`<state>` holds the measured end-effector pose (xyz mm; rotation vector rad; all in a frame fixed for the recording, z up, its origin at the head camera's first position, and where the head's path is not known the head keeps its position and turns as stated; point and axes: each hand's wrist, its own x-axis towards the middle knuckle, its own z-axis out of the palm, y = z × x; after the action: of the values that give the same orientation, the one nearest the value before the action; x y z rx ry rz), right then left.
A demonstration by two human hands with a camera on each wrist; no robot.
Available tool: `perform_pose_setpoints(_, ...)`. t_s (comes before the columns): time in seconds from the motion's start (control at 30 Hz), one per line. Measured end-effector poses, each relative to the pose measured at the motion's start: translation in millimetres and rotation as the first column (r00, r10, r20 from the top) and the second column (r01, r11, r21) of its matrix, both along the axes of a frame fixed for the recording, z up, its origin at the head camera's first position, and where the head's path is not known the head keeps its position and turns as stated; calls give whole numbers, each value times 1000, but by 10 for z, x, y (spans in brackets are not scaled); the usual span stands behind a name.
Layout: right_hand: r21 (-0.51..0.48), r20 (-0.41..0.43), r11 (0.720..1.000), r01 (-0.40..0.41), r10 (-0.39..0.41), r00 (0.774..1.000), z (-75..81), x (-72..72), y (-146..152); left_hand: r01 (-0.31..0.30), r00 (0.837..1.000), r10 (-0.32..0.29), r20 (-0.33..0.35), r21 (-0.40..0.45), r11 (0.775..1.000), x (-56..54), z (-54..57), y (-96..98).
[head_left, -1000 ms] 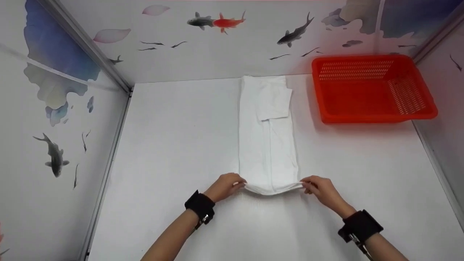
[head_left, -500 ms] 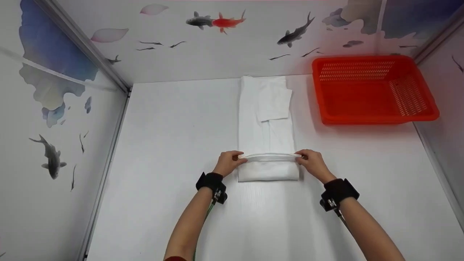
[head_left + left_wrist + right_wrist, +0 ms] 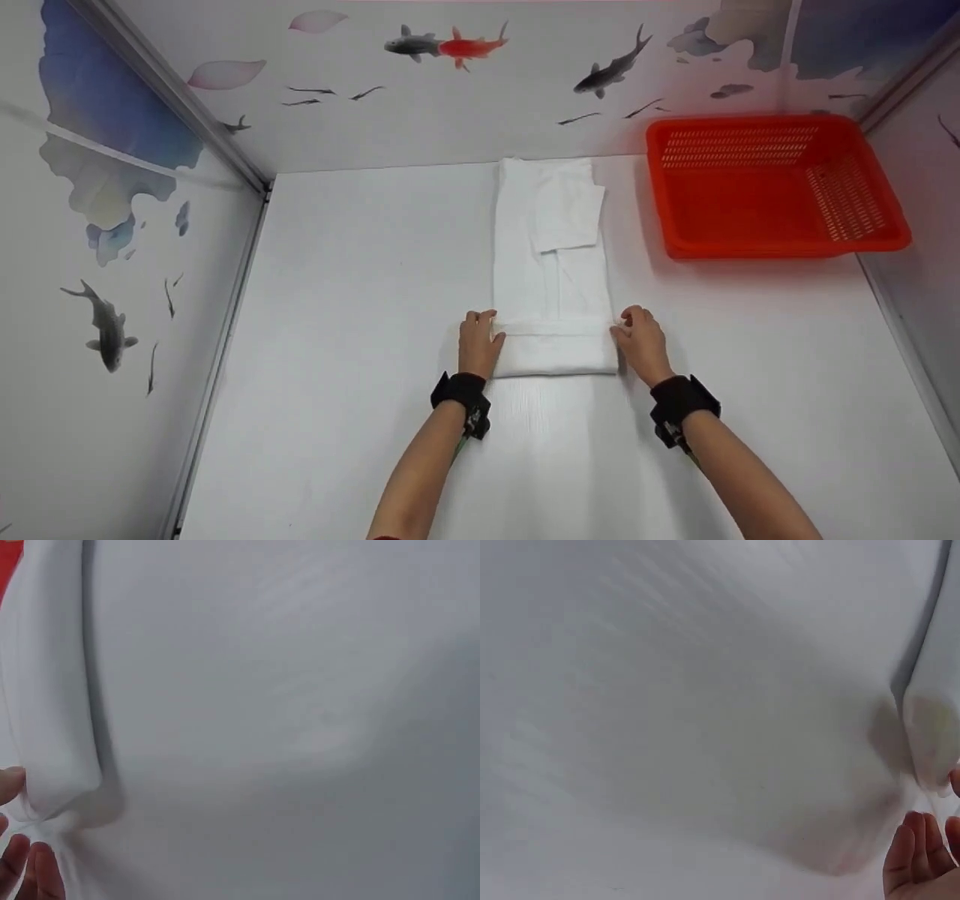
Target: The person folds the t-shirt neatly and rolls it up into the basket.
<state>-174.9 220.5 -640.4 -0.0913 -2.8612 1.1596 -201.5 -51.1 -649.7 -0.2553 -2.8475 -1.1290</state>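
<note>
A white short-sleeved shirt [image 3: 525,247] lies folded into a long strip, with its near end turned up into a flat band [image 3: 556,354]. My left hand [image 3: 480,346] is at the band's left edge, its fingers extended and the thumb touching the cloth. On the other edge, my right hand [image 3: 645,346] has its thumb against the band and its fingers loosely bent. In the left wrist view, the thumb [image 3: 10,784] meets the folded corner, apart from the other fingers. The right wrist view shows a gap between thumb and fingers; part of that hand is cut off.
A red plastic basket [image 3: 750,206] with slotted sides stands at the back right of the white table [image 3: 360,300]. Panels painted with fish [image 3: 469,46] enclose the table at the back and sides. Black straps [image 3: 459,391] with small cameras circle both wrists.
Both hands carried the shirt's near end away from the body and laid it over as a fold. The left fingers have since let go and straightened; the right fingers have loosened.
</note>
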Motion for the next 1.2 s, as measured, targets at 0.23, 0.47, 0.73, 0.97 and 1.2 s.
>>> perform_pose_setpoints(0.23,258,-284,934,-247,317,905,-128,421,19,376,891,-421,-171,-240,895,238,-3,-387)
perform_pose_setpoints(0.47,411,-422,886,-212,392,818,-357,460,9,438,826,-536,-175,-400,805,233,-113,-414)
perform_pose_setpoints(0.73,471,-448,854,-219,446,775,-308,534,53,390,757,-593,-275,-538,748,286,-63,-348)
perform_pose_setpoints(0.97,463,-390,821,-333,526,755,-157,919,162,599,675,-722,-152,-458,657,557,185,-426)
perform_pose_setpoints(1.2,250,-288,873,-419,480,829,180,952,162,751,656,-744,125,-203,628,496,569,-472)
